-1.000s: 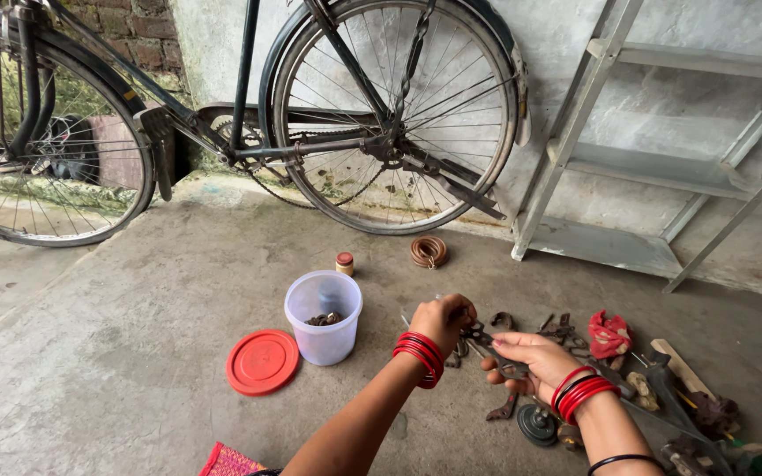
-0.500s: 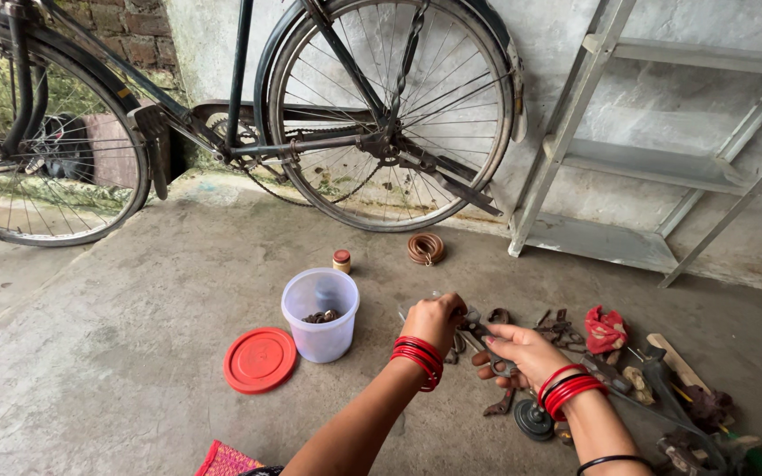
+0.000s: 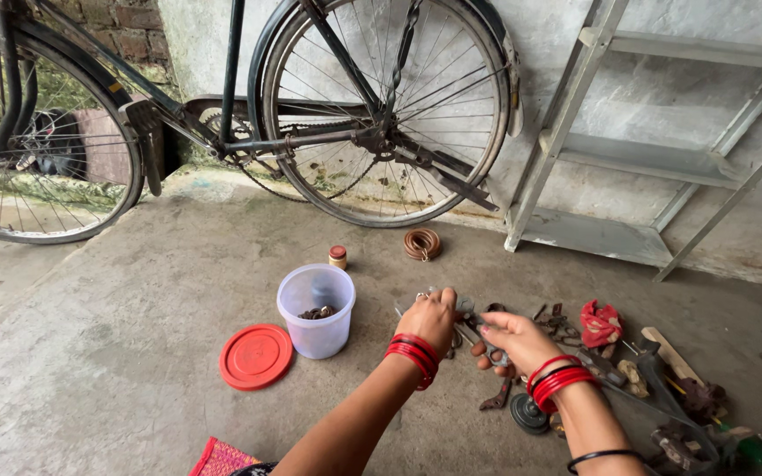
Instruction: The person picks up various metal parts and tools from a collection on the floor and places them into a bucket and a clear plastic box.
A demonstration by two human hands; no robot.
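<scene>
— Looking down from the head camera: where's the tool?
— I see my left hand (image 3: 431, 319) and right hand (image 3: 513, 339) both closed on a dark metal tool (image 3: 478, 328) spanning between them, its long axis running left-right. Tub (image 3: 315, 310) sits just left of the left hand.

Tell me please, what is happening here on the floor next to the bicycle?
A person sits on the concrete floor among scattered rusty metal parts. The left hand and the right hand hold a small metal tool together. Left of the hands stands an open clear plastic tub with small dark pieces inside, its red lid lying beside it.
</scene>
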